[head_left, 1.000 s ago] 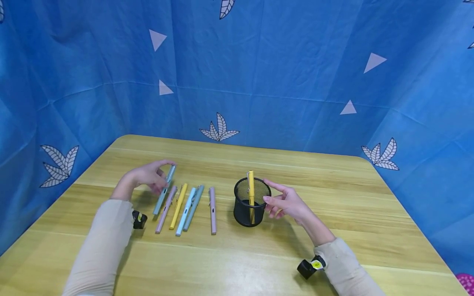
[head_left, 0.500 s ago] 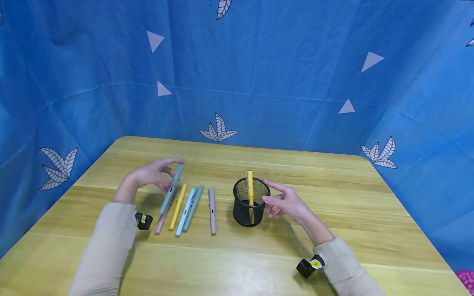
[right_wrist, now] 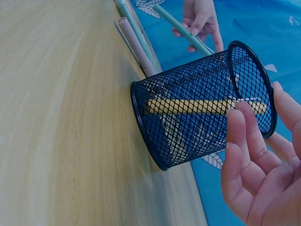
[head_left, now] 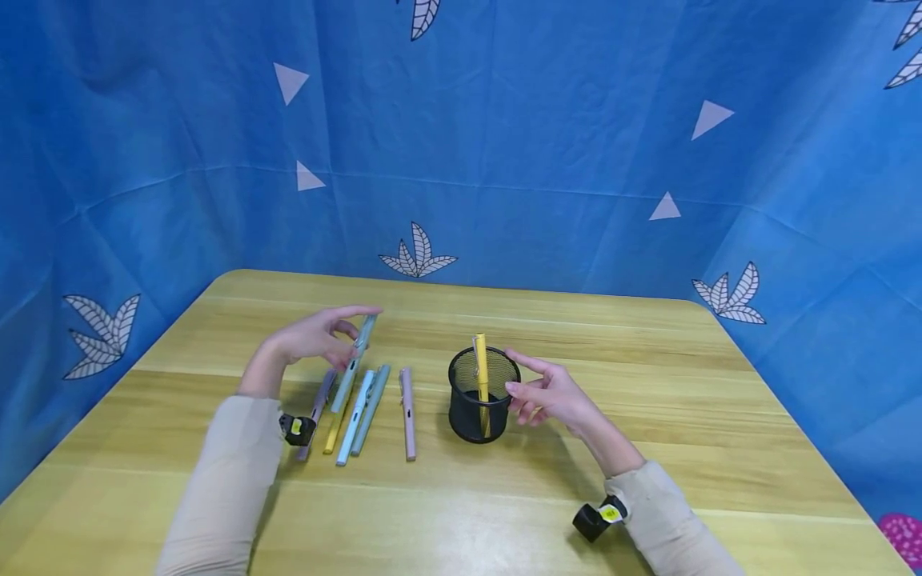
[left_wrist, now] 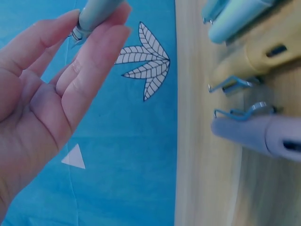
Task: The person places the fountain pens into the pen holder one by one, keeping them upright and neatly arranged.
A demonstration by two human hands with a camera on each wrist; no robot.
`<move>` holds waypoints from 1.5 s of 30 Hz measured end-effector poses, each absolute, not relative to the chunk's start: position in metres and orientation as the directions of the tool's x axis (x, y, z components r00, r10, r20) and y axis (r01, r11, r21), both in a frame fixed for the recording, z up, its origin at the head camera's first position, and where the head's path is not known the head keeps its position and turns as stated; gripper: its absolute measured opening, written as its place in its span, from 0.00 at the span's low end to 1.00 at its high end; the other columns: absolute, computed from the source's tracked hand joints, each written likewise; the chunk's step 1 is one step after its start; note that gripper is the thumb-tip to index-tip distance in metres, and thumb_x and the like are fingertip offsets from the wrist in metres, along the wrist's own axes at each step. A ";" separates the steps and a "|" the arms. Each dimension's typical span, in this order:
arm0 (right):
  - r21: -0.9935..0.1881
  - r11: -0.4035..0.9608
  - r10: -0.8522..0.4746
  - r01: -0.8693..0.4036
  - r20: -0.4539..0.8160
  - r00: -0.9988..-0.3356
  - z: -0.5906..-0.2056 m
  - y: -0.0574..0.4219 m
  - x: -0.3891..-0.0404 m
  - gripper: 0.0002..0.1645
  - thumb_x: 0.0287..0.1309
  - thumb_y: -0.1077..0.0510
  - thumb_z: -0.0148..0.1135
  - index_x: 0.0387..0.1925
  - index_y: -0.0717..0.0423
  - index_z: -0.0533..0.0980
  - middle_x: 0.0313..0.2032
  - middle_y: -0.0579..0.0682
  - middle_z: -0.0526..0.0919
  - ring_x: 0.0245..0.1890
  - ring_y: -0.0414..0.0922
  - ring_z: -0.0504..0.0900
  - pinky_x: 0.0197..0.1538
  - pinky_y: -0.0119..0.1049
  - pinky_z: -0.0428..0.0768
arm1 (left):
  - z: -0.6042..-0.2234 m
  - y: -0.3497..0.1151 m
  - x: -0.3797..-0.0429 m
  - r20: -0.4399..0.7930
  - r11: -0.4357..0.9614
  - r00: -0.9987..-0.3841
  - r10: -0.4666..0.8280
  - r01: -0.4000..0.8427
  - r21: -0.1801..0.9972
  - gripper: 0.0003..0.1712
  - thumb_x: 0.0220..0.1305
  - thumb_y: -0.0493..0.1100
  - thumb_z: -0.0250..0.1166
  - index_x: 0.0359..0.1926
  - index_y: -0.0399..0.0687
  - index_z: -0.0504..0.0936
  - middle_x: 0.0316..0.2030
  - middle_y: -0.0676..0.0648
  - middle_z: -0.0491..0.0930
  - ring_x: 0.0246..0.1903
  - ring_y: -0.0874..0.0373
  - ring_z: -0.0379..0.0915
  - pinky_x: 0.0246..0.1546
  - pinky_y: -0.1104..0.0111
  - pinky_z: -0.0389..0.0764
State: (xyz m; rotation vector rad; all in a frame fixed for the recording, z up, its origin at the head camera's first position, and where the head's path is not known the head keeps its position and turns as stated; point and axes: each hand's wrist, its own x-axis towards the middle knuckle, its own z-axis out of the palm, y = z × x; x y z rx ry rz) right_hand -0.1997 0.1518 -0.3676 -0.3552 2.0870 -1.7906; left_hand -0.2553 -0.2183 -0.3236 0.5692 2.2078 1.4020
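Fingers and thumb of my left hand point(head_left: 313, 336) pinch a grey-green pen point(head_left: 351, 370), which slants above the other pens in the head view. Below it on the table lie a purple pen point(head_left: 320, 402) and a yellow pen point(head_left: 330, 436), partly covered by the held one. Beside them rest a light-blue pen point(head_left: 354, 420), another grey-green pen point(head_left: 373, 408) and a second purple pen point(head_left: 408, 416). My right hand point(head_left: 553, 396) holds the black mesh pen holder point(right_wrist: 188, 136) at its rim, thumb and index finger spread along its right side. One yellow pen point(head_left: 482, 364) stands inside the holder.
The wooden table point(head_left: 648, 384) ends at the back against a blue patterned cloth point(head_left: 547, 144). Black wrist cameras point(head_left: 591, 522) sit on both forearms. Something pink point(head_left: 902, 534) shows at the far right edge.
My left hand has moved right with the grey-green pen, lifting it off the left end of the row and over the purple and yellow pens. The right hand stays at the holder.
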 end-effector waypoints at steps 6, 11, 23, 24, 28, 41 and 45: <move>-0.987 0.156 -0.420 0.049 -0.111 -0.901 -0.368 0.152 -0.199 0.40 0.55 0.55 0.60 0.66 0.52 0.54 0.22 0.56 0.81 0.17 0.43 0.78 0.21 0.33 0.76 | -0.322 -0.209 -0.256 -0.104 0.369 -0.808 0.579 0.147 0.918 0.41 0.54 0.29 0.59 0.67 0.48 0.53 0.49 0.29 0.61 0.29 0.45 0.76 0.35 0.48 0.76; -0.986 0.158 -0.419 0.049 -0.112 -0.901 -0.369 0.152 -0.199 0.40 0.55 0.55 0.60 0.66 0.52 0.54 0.23 0.59 0.80 0.17 0.43 0.78 0.21 0.33 0.76 | -0.321 -0.200 -0.257 -0.061 0.340 -0.823 0.565 0.165 0.926 0.40 0.54 0.29 0.59 0.66 0.48 0.54 0.44 0.32 0.66 0.29 0.46 0.75 0.35 0.53 0.78; -0.984 0.171 -0.420 0.052 -0.121 -0.900 -0.368 0.151 -0.200 0.39 0.56 0.56 0.59 0.66 0.51 0.54 0.25 0.63 0.80 0.17 0.43 0.78 0.21 0.33 0.76 | -0.319 -0.187 -0.257 0.046 0.237 -0.809 0.585 0.225 0.945 0.38 0.57 0.27 0.57 0.67 0.45 0.53 0.40 0.37 0.76 0.32 0.48 0.78 0.38 0.57 0.77; -0.984 0.171 -0.418 0.053 -0.122 -0.900 -0.368 0.151 -0.200 0.39 0.56 0.56 0.59 0.66 0.51 0.54 0.25 0.64 0.80 0.17 0.43 0.78 0.21 0.33 0.76 | -0.319 -0.186 -0.258 0.048 0.233 -0.808 0.587 0.225 0.946 0.39 0.57 0.27 0.57 0.67 0.46 0.53 0.41 0.36 0.76 0.32 0.48 0.78 0.39 0.57 0.77; -0.984 0.170 -0.416 0.057 -0.124 -0.901 -0.367 0.151 -0.200 0.39 0.56 0.56 0.59 0.66 0.52 0.54 0.24 0.61 0.80 0.17 0.43 0.78 0.21 0.32 0.76 | -0.317 -0.180 -0.258 0.062 0.209 -0.806 0.588 0.226 0.951 0.39 0.57 0.27 0.58 0.67 0.46 0.53 0.44 0.35 0.76 0.33 0.47 0.78 0.38 0.56 0.77; -0.984 0.167 -0.416 0.060 -0.125 -0.901 -0.366 0.151 -0.200 0.40 0.56 0.55 0.59 0.67 0.52 0.53 0.26 0.64 0.80 0.17 0.44 0.78 0.21 0.33 0.76 | -0.312 -0.164 -0.255 0.127 0.123 -0.839 0.530 0.224 0.967 0.37 0.54 0.25 0.59 0.64 0.45 0.56 0.39 0.32 0.73 0.31 0.47 0.77 0.38 0.53 0.77; -0.985 0.162 -0.418 0.063 -0.127 -0.900 -0.367 0.151 -0.200 0.40 0.56 0.55 0.59 0.67 0.52 0.53 0.25 0.63 0.80 0.17 0.44 0.78 0.21 0.33 0.76 | -0.311 -0.160 -0.254 0.142 0.092 -0.857 0.496 0.214 0.972 0.37 0.53 0.25 0.59 0.63 0.44 0.57 0.39 0.33 0.72 0.30 0.49 0.77 0.38 0.53 0.77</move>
